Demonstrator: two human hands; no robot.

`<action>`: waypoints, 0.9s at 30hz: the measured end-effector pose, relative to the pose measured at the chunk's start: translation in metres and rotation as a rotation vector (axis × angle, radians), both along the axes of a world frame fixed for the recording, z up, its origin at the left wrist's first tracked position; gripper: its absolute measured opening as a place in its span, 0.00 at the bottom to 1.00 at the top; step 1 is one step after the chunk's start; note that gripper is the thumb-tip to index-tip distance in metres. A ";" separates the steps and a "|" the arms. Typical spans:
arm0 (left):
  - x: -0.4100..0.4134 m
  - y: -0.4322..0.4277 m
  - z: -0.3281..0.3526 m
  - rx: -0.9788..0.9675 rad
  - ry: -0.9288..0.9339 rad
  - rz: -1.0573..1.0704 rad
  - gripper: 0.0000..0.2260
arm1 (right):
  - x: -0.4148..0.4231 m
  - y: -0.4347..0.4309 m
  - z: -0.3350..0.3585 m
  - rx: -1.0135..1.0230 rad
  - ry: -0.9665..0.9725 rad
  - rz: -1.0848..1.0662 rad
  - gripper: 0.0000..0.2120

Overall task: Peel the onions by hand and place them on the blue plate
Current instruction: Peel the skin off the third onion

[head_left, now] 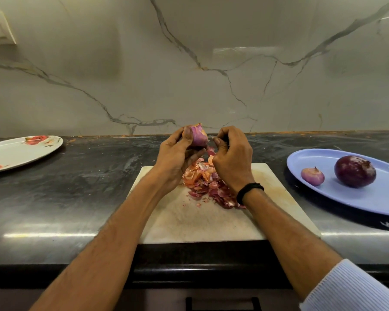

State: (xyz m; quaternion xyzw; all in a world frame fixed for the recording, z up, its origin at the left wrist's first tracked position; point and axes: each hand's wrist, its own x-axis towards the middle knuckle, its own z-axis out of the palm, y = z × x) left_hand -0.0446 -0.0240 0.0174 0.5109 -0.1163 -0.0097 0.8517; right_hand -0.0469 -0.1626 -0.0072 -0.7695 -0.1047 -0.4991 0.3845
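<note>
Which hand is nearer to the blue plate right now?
Right. The right hand, pinching skin beside the onion, is left of the blue plate above the cutting board; the left hand grips the onion farther left.

Dim, warm overhead light. Glare streaks along counter (pixel 54 234) front edge, pale reflection patch on marble wall (pixel 245 50), soft shadows there. Wide-angle bending at edges, slight overall softness.

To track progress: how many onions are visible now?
3. A half-peeled onion in the left hand; a small onion and a large onion on the blue plate. None seems hidden.
</note>
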 end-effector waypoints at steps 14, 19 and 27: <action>0.005 0.004 -0.002 0.222 -0.038 0.062 0.27 | 0.001 0.004 -0.006 -0.238 0.036 0.191 0.23; 0.008 0.006 -0.005 0.354 -0.112 0.058 0.28 | 0.002 0.003 -0.005 -0.211 0.023 0.226 0.25; 0.013 0.011 -0.010 0.417 -0.160 0.016 0.31 | 0.002 0.003 -0.006 -0.241 0.018 0.246 0.23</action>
